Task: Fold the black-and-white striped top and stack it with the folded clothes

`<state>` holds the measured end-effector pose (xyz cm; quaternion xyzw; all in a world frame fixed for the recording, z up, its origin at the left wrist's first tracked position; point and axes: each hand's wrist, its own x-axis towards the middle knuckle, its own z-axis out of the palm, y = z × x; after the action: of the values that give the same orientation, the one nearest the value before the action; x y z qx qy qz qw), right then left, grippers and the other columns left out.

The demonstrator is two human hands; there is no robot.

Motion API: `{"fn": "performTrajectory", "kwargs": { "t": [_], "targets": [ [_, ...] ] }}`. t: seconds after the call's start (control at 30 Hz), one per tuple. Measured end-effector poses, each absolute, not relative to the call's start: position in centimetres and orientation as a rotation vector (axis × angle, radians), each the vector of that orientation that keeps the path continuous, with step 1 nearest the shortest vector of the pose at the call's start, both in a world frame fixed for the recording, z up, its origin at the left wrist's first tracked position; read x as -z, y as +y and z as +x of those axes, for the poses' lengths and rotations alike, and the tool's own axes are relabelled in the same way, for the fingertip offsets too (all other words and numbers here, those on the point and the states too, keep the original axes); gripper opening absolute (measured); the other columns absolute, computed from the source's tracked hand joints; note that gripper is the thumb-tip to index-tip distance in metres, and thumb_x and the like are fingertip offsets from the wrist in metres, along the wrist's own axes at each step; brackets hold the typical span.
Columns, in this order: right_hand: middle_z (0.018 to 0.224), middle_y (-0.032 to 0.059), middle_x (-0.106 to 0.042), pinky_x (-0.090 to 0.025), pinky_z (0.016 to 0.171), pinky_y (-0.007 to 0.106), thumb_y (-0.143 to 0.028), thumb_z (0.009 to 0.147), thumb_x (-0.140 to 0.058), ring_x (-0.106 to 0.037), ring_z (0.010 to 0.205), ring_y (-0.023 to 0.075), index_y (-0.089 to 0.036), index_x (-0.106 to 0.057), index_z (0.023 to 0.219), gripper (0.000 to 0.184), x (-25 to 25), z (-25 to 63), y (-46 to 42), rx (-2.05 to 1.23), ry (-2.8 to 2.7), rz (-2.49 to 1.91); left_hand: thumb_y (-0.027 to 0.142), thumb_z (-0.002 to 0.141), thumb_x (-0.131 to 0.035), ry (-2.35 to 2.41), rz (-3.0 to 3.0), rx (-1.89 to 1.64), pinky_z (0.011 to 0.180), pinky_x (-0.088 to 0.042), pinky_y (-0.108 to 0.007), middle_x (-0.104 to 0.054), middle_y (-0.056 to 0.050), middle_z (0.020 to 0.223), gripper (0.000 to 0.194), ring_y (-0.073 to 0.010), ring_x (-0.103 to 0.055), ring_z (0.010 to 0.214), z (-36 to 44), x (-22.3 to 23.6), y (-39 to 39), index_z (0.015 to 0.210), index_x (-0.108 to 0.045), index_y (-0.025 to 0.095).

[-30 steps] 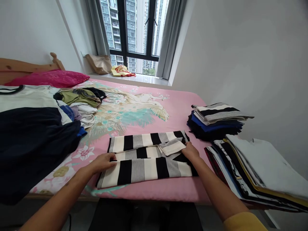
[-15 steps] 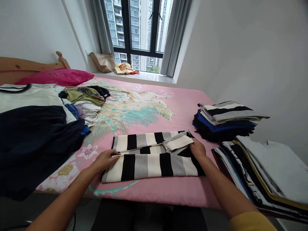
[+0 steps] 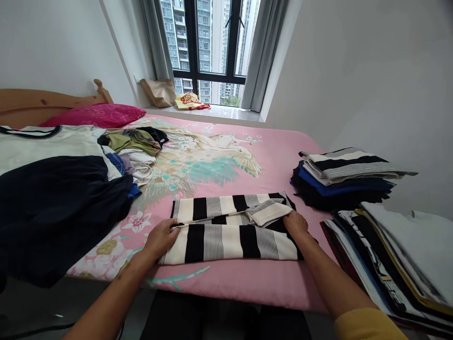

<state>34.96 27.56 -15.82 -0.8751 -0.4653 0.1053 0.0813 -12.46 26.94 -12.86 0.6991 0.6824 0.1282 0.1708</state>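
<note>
A black, cream and striped shirt point(image 3: 230, 241) lies before me on the bed, its two long sides folded inward so that they meet near the middle. My left hand point(image 3: 163, 239) is closed on its left end, thumb and fingers pinching the folded edge. At the right end, my right hand point(image 3: 296, 225) grips the cloth beside a folded-over cream flap, which looks like a sleeve point(image 3: 271, 212). The fingertips of the right hand are partly hidden by the fabric and the hand itself.
Folded striped and blue garments point(image 3: 348, 177) are piled at right, with a second folded stack point(image 3: 399, 264) nearer me. Loose clothes point(image 3: 138, 151) and a white and navy garment point(image 3: 67, 203) lie at left. A pink pillow point(image 3: 99, 114) rests by the headboard point(image 3: 46, 104).
The whole view has shifted slightly, so the scene sits further right. Both hands keep their hold on the shirt's ends, and its folds look nearly the same.
</note>
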Motion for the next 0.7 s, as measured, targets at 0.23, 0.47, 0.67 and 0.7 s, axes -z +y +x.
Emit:
{"fn": "performTrajectory", "kwargs": {
  "t": [0.23,0.47,0.67,0.7],
  "targets": [
    [0.1,0.0115,-0.066,-0.042,0.07,0.032,-0.047,0.082,-0.042,-0.061,0.093,0.0278,-0.02,-0.063,0.105,0.041,15.8,36.5,26.9,-0.424,-1.51,-2.478,0.032,0.075,-0.052,2.008,1.892,-0.511,0.079,-0.044,-0.029,-0.058,-0.007,0.108,0.051,-0.0211,-0.057,0.094,-13.3,13.2,25.3,0.124,-0.043,0.019],
    [0.082,0.0075,-0.068,-0.04,0.061,0.029,-0.064,0.077,-0.044,-0.062,0.076,0.0223,-0.019,-0.064,0.085,0.05,15.5,38.9,22.0,-0.618,-1.435,-2.457,0.048,0.078,-0.051,2.065,1.787,-0.377,0.068,-0.04,-0.029,-0.059,-0.001,0.084,0.057,-0.0216,-0.06,0.082,-14.4,12.7,20.1,0.127,-0.04,0.023],
    [0.077,0.0101,-0.067,-0.04,0.06,0.034,-0.076,0.075,-0.033,-0.062,0.073,0.0269,-0.021,-0.063,0.074,0.062,15.1,39.8,17.7,-0.673,-1.493,-2.574,0.051,0.081,-0.046,2.132,1.699,-0.305,0.067,-0.038,-0.031,-0.06,0.0,0.078,0.043,-0.0231,-0.061,0.079,-14.1,11.8,18.0,0.114,-0.048,0.023],
    [0.079,0.0106,-0.067,-0.041,0.062,0.035,-0.076,0.075,-0.033,-0.062,0.074,0.0279,-0.021,-0.064,0.074,0.063,15.2,39.7,17.3,-0.661,-1.49,-2.579,0.05,0.08,-0.048,2.13,1.714,-0.341,0.069,-0.039,-0.031,-0.061,-0.001,0.08,0.044,-0.0232,-0.06,0.08,-14.0,11.9,17.9,0.115,-0.047,0.023]
  ]
}}
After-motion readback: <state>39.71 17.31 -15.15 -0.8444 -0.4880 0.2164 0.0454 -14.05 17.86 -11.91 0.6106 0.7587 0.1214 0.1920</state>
